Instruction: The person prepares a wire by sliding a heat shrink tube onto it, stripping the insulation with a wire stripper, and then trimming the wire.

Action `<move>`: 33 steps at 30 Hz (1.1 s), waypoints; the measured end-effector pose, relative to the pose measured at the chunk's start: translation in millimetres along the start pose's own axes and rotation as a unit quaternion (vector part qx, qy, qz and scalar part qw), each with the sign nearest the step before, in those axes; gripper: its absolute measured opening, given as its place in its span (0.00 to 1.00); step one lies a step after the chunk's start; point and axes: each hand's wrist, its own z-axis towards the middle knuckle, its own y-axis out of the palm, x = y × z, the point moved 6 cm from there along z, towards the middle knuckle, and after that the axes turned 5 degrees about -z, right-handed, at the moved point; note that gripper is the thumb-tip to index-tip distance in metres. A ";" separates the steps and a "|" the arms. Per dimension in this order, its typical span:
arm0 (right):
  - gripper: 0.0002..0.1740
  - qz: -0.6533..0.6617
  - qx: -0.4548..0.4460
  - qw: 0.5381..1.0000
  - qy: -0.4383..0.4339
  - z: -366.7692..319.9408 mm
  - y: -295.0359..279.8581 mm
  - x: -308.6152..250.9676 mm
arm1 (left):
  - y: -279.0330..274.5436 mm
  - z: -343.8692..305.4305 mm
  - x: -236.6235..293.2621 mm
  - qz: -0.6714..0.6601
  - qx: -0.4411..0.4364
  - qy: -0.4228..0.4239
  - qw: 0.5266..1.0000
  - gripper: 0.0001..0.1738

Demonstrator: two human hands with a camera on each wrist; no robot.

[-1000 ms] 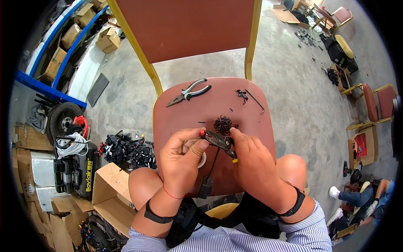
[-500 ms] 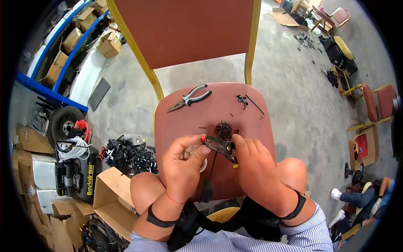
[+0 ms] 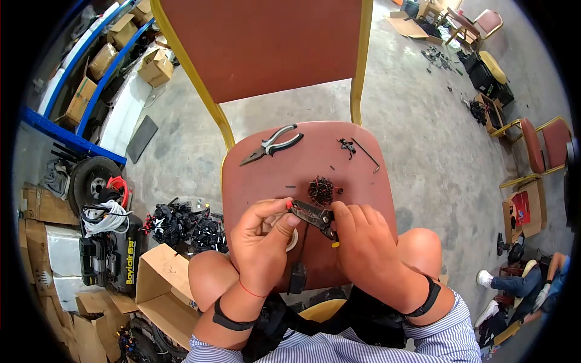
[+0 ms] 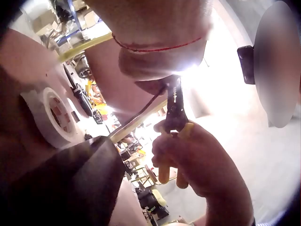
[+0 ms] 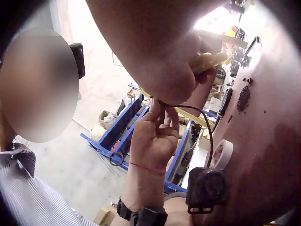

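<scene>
Over the chair seat (image 3: 254,181), my left hand (image 3: 263,239) pinches a red piece (image 3: 289,204) between thumb and index finger, right at the jaws of a wire stripper (image 3: 311,213). My right hand (image 3: 370,242) grips the stripper; its yellow handles (image 4: 164,174) show below the fingers in the left wrist view. From the left fingertips a black cable (image 5: 208,127) curves down to a small black camera-like box (image 5: 207,187). The fingers hide the cable's end. A white tape roll (image 5: 223,154) is behind the box.
Pliers (image 3: 272,145), a hex key (image 3: 367,155), small black parts (image 3: 347,147) and a pile of black and red bits (image 3: 321,190) lie on the seat. The chair's back (image 3: 266,48) rises beyond. At left are a cardboard box (image 3: 163,275) and tangled black parts (image 3: 187,227).
The head view has shifted slightly, so chair and hands sit a little lower. Both hands keep their hold, with the stripper still at the red piece.
</scene>
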 end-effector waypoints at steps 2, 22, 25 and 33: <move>0.21 0.004 -0.004 1.000 0.002 0.2 0.1 -0.9 | -0.5 -0.6 -1.7 -0.021 0.004 -0.015 1.000 0.15; 0.22 0.135 -0.040 0.989 0.045 0.4 14.2 7.1 | -0.7 2.8 -7.0 -0.062 -0.015 -0.065 0.996 0.11; 0.20 0.160 -0.043 0.985 0.055 1.9 13.5 5.4 | -1.2 4.6 -3.0 -0.035 -0.025 -0.062 0.997 0.10; 0.15 0.204 -0.081 0.972 0.082 -0.9 21.3 8.3 | -5.9 12.2 -12.1 0.020 -0.029 -0.061 0.997 0.12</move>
